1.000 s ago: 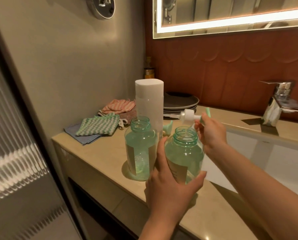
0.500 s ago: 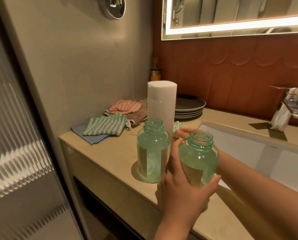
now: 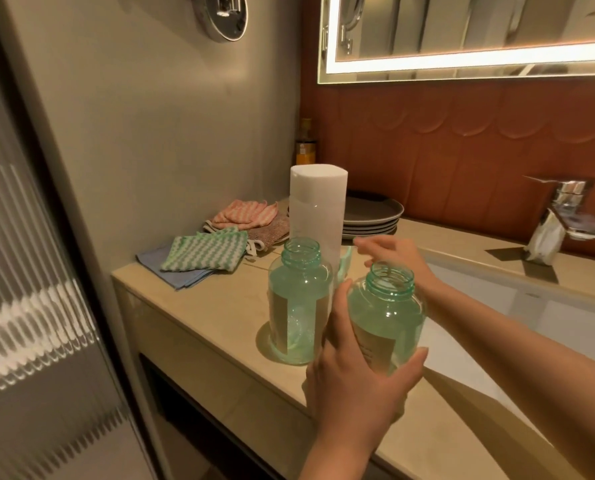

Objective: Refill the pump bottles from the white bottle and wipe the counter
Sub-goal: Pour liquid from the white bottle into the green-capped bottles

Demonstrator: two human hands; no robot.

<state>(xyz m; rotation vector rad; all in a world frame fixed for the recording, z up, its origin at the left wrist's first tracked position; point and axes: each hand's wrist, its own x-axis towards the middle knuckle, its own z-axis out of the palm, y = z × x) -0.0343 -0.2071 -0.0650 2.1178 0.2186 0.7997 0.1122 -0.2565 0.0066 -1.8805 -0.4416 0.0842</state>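
Two green bottles, necks open, sit before the white bottle (image 3: 318, 209) on the counter (image 3: 219, 306); the left green bottle (image 3: 299, 306) stands just in front of it; the right green bottle (image 3: 387, 317) is nearer the counter's front edge, beside the sink (image 3: 531, 313) rim, gripped by the left hand (image 3: 358, 393), thumb and fingers wrapped round it; the right hand (image 3: 396, 261) hovers right of the white bottle, fingers loosely spread, holding nothing; bare counter runs left of the white bottle to the folded cloths (image 3: 206, 252).

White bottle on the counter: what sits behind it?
A stack of dark plates shows behind the white bottle, its left part covered. Further back in the corner stands a small amber bottle; its base is hidden.
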